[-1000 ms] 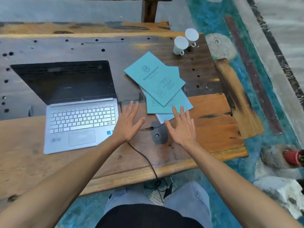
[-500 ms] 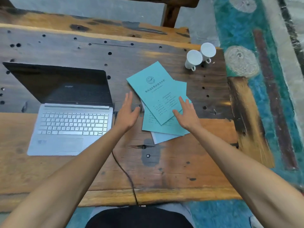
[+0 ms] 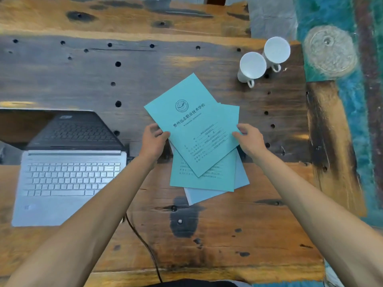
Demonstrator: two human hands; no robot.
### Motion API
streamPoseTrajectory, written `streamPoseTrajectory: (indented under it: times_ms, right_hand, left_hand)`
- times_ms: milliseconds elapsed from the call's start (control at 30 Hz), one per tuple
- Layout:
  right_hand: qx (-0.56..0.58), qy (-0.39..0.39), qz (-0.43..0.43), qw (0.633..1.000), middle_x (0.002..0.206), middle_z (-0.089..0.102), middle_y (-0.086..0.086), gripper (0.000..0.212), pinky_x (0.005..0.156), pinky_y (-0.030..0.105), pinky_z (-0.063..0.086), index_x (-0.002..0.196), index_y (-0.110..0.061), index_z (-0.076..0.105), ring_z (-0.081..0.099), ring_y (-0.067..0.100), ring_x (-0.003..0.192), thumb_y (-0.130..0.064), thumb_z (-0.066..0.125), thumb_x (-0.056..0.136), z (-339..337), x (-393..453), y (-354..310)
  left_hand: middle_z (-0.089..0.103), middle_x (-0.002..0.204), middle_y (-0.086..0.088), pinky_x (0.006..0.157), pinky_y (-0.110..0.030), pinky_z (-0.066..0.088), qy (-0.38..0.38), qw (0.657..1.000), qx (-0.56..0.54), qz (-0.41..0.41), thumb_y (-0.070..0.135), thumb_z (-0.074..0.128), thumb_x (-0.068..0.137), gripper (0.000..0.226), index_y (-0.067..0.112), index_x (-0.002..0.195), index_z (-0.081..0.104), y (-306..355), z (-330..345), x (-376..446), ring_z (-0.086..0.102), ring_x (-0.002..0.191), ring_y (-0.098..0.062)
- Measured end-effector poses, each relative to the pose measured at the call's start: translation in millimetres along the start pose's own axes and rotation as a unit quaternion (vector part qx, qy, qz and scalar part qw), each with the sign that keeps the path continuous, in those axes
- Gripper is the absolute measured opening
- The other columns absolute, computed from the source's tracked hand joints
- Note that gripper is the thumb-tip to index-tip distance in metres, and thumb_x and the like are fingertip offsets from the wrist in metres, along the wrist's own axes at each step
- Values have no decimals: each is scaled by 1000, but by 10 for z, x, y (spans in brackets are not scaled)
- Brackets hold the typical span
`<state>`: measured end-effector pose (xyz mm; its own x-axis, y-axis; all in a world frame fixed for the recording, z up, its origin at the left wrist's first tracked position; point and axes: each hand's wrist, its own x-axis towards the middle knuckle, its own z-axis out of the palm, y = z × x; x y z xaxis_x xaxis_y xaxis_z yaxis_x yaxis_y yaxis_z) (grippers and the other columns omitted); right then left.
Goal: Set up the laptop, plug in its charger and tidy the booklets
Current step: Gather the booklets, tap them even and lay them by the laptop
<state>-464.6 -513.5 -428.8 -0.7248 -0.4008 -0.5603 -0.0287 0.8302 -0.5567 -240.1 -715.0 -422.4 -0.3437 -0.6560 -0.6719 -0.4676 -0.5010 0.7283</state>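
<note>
The booklets are lying fanned in a loose pile at the middle of the surface, directly ahead of the person and between the two hands, so neither arm has any real advantage in reach. The top booklet is sitting skewed, its long axis running from near-right to far-left, one corner pointing away towards the mugs, while the booklet beneath is lying nearly square to the person and a paler one is poking out at the near edge. The left hand is curling its fingers against the top booklet's left edge, thumb pinching over the cover; the right hand is doing the same at the right edge, fingertips pinching the paper. Squaring the pile will probably mean turning that top booklet clockwise until its edges are matching the ones below. The laptop is standing open just left of the left forearm, screen dark, with a cable trailing from near its right edge down off the near edge of the surface. The surface itself is rough weathered timber, dotted with holes and dark patches. Beyond its right edge, painted teal flooring is showing.
</note>
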Motion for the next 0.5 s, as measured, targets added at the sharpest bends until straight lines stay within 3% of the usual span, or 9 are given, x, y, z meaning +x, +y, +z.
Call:
streamPoseTrajectory:
  times_ms: [67,167,267,367,500]
  right_hand:
    - [28,10,20,999,135,63,6,38,103,36,44,137,-14,62,57,21,124,-17,64,99,-32,46,24]
    - [79,5,44,996,121,63,5,34,94,31,45,132,-12,66,59,19,115,-9,65,98,-98,38,9]
    - [87,-39,39,995,119,67,3,34,88,27,49,133,-8,65,63,13,107,-6,63,99,-163,-76,-23]
    - [142,-87,46,985,109,73,-3,30,73,15,57,126,-13,68,71,0,88,-2,61,99,-208,-322,35]
    - [165,-98,89,977,112,71,10,24,69,22,60,115,-15,68,71,14,95,0,65,96,-186,-697,222]
  left_hand:
    - [70,101,2,63,-12,53,28,999,-30,-8,5,66,93,32,21,117,51,7,-9,86,70,76,9]
    - [73,96,-6,77,-28,58,55,996,-65,-3,0,66,92,34,22,115,53,14,8,166,73,86,-9]
    - [74,93,-2,76,-27,60,50,993,-109,12,-2,62,95,38,20,125,55,100,55,188,74,88,-10]
    - [71,96,-3,76,-29,61,36,993,-104,45,-3,58,96,42,19,132,58,242,110,170,72,93,-12]
    - [68,118,-22,82,-44,57,-14,995,-63,81,-4,54,97,46,16,138,58,351,162,105,66,100,-26]
